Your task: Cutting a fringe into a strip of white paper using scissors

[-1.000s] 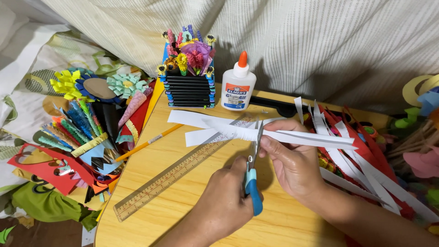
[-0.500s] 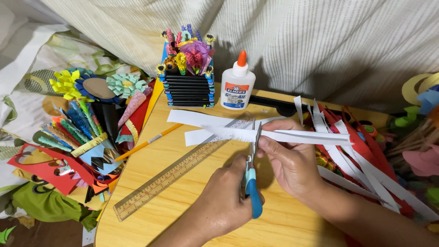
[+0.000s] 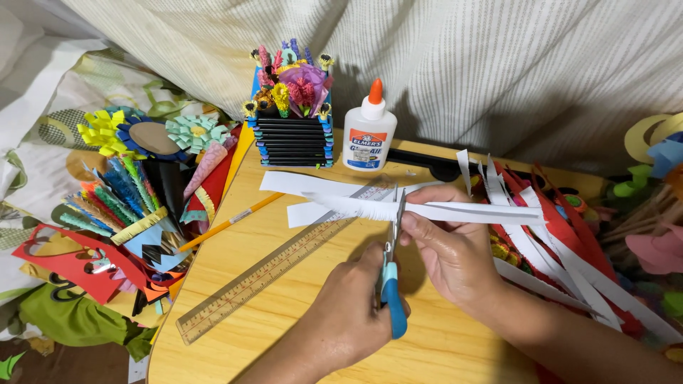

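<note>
Head view: the left hand [image 3: 348, 313] is closed around the blue plastic handles of a pair of scissors [image 3: 392, 270], blades pointing up and away from the person. The right hand [image 3: 452, 252] pinches a long white paper strip [image 3: 427, 210] between thumb and fingers, holding it level above the round wooden table [image 3: 299, 299]. The scissor blades meet the strip's near edge just left of the right thumb. The part of the strip left of the blades is already cut into a fine fringe.

Compared with the earlier frames, both hands keep the same grips and the same place over the table; the scissors remain at the strip, with the blades a little nearer together. The clear plastic ruler [image 3: 277, 267] and the orange pencil [image 3: 231, 222] lie unmoved on the table, left of the hands. The white glue bottle with orange cap [image 3: 368, 131] and the black stacked-strip box of paper flowers [image 3: 292, 124] stand at the far edge as before. Loose white and red paper strips [image 3: 548, 242] are heaped right of the right hand.
</note>
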